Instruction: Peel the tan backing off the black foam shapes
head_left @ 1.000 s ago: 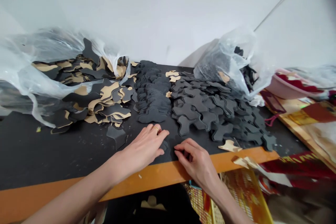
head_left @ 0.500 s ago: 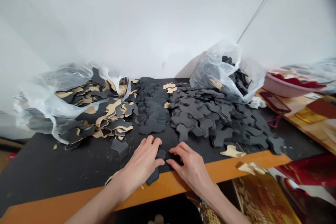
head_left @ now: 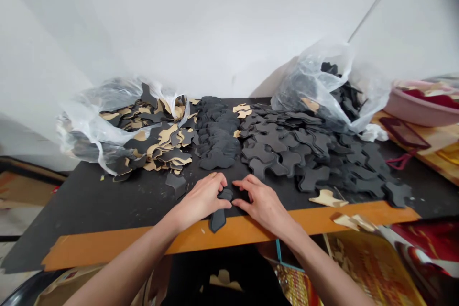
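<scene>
A dark grey cut-out piece point(head_left: 217, 220) lies by the table's front edge, its upper part between my hands. My left hand point(head_left: 206, 194) curves over its left side, thumb and fingertips touching it, the fingers apart from the thumb. To the right, my right hand point(head_left: 260, 199) rests on the table with thumb and forefinger spread and nothing between them. Beyond my hands stands a row of overlapping black pieces point(head_left: 217, 158). One more dark piece point(head_left: 176, 184) lies left of my left hand. Dark pieces point(head_left: 265, 141) spread in a wide pile on the right.
Tan-backed pieces point(head_left: 167, 153) spill from a clear plastic bag point(head_left: 84, 126) at left. Another plastic bag point(head_left: 304, 81) holds black pieces at back right. A pink basin point(head_left: 412, 107) and a dark red phone point(head_left: 403, 132) are far right. An orange strip point(head_left: 143, 239) edges the table.
The camera view has shifted, so the table shows further right and slightly higher. My hands stay around the same piece, of which more shows below my left hand.
</scene>
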Available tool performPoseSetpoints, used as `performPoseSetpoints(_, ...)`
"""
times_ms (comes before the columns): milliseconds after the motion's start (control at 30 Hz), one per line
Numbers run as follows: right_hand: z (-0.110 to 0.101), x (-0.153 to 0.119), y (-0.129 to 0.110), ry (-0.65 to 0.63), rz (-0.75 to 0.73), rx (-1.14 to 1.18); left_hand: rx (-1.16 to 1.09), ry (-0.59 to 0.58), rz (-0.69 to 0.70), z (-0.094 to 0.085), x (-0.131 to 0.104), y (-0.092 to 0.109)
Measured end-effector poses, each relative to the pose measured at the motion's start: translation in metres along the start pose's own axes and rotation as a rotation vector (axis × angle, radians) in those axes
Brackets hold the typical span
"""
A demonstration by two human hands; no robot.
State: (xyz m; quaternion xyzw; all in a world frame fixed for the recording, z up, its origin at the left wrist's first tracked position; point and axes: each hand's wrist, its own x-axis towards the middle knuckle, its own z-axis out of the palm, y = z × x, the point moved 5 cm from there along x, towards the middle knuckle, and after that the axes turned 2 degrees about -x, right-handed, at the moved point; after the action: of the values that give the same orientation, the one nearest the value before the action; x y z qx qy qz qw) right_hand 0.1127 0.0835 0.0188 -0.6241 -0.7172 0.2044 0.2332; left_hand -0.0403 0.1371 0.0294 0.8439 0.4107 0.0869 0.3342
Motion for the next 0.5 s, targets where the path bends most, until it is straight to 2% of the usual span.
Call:
performPoseSetpoints(233, -0.001, 0.01, -0.006, -0.038, -0.035, 0.147, -0.087, 0.067, -0.002, -0.001, -0.009, 0.006)
performPoseSetpoints(500, 0.014, 0.018, -0.006, -0.065, -0.008, 0.446, -0.337, 0.072, -0.023, -0.005, -0.008, -0.01)
